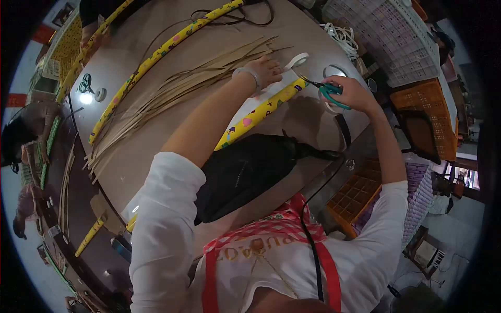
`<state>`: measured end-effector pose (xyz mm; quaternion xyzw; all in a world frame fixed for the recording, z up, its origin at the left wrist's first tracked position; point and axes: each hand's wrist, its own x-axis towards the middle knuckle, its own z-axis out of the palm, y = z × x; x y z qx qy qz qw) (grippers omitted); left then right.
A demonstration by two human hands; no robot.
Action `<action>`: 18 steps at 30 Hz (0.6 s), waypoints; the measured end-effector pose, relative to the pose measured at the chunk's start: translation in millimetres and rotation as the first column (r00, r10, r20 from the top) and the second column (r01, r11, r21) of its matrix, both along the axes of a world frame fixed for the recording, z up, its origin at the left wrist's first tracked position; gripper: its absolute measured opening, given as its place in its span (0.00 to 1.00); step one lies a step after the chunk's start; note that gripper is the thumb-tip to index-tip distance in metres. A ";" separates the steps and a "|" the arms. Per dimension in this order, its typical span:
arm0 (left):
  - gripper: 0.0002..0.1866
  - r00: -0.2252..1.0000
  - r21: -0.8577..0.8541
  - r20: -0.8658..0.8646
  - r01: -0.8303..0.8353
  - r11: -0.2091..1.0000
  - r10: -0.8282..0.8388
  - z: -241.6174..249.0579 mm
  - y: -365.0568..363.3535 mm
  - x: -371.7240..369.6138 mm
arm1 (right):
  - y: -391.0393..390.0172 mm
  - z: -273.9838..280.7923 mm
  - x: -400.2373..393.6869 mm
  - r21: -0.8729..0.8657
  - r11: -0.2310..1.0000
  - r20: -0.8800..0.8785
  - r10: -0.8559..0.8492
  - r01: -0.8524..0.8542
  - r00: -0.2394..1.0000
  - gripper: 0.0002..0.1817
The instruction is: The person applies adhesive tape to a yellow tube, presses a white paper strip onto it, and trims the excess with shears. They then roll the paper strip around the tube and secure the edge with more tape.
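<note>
My right hand (352, 94) grips teal-handled scissors (330, 94), with the blades apart at the far end of a yellow patterned strip (261, 113). This strip runs down toward my body, and its lower part is hidden behind a black cloth bag (245, 172). My left hand (264, 71) lies on the table beside the strip, fingers stretched out over a white band. Just past its fingertips, the end of a white tape (297, 60) curls up. Long flat tan strips (177, 91) fan out to the left of this hand.
Another long yellow patterned strip (151, 60) curves across the table. At the left edge lie green-handled scissors (85, 83) and a tape roll (100, 94). White cord (342, 39), a white basket (386, 41) and an orange crate (425, 117) stand right. Other people work at the left.
</note>
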<state>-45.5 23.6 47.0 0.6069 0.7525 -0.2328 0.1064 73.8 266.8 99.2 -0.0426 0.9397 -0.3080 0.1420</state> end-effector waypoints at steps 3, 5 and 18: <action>0.45 0.999 0.031 -0.023 0.027 0.999 -0.026 -2.5 -1.5 -3.0 | 4.7 2.5 -29.2 0.072 0.993 0.161 0.077 -0.090 0.984 0.21; 0.46 0.999 0.076 -0.024 0.030 0.997 -0.028 -8.2 -2.9 -4.1 | 3.9 2.8 -39.4 0.031 0.999 0.229 0.035 -0.043 0.973 0.23; 0.46 1.000 0.076 -0.010 0.024 0.997 -0.023 -9.7 -2.6 -4.9 | -0.2 -17.8 -52.8 0.140 0.985 0.098 0.090 -0.103 0.991 0.25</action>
